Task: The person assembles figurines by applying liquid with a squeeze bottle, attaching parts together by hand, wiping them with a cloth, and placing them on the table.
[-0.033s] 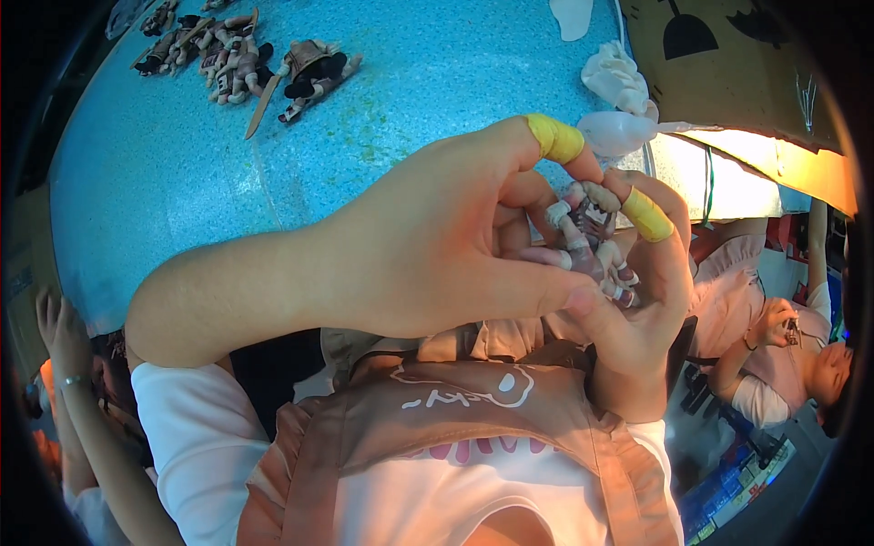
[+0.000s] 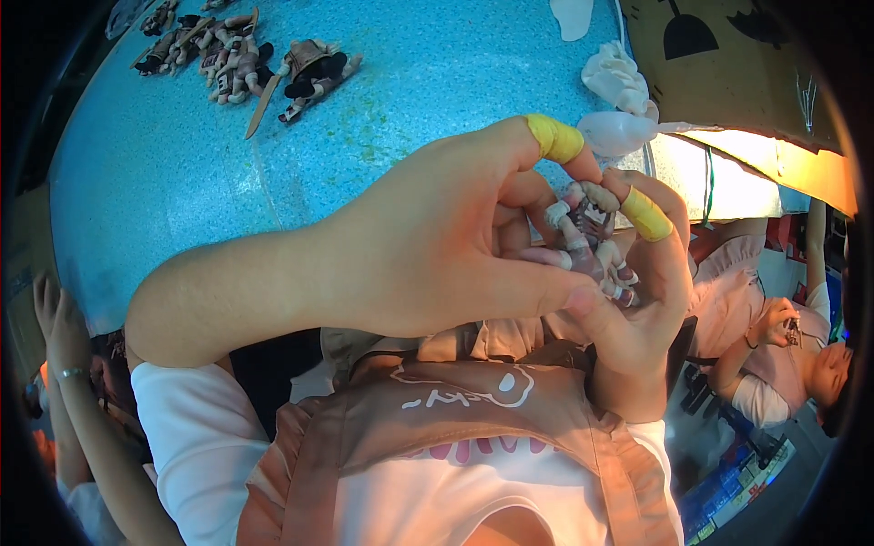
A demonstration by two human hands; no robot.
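Note:
A small painted toy figure (image 2: 592,238), brown and pale with white cuffs, is held between my two hands above the near right part of the table. My left hand (image 2: 464,227) reaches across from the left, its fingers curled round the figure's left side. My right hand (image 2: 651,309) closes on the figure from the right, with thumb and fingers bent about it. Yellow tape wraps an index finger on each hand. Part of the figure is hidden behind my fingers.
Similar figures (image 2: 238,56) lie heaped at the far left of the blue table (image 2: 401,109), one (image 2: 314,77) beside a flat wooden stick (image 2: 264,107). A crumpled white wrap (image 2: 617,77) and a cardboard box (image 2: 719,68) sit far right. Co-workers' arms (image 2: 100,428) show at left, another person (image 2: 774,364) at right.
At the left edge, another person's hands have shifted slightly. My hands and the figure stay in the same place.

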